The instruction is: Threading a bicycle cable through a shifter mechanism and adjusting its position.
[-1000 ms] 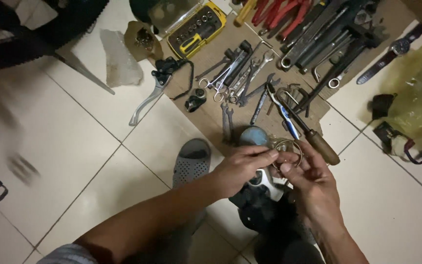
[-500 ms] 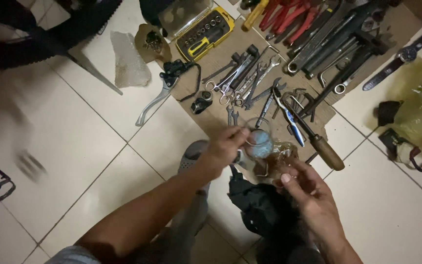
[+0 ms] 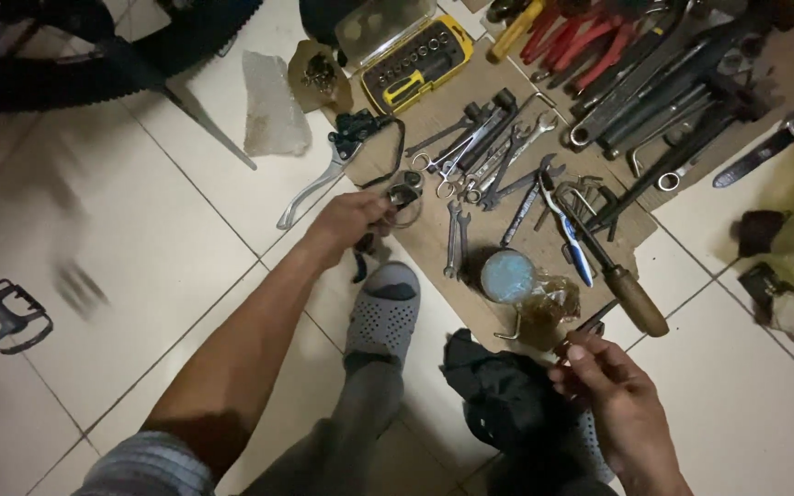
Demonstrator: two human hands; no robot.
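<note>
Two bare hands work over a littered floor. Left hand reaches out with fingers curled onto a small black metal bike part at the edge of a flat brown cardboard sheet. Right hand stays near the body, fingertips pinching a thin dark metal piece. Steel wrenches lie fanned on the cardboard, beside a round blue-grey tin lid and a wooden-handled tool. A perforated grey rubber sandal rests on glossy cream floor tiles with dark grout lines.
</note>
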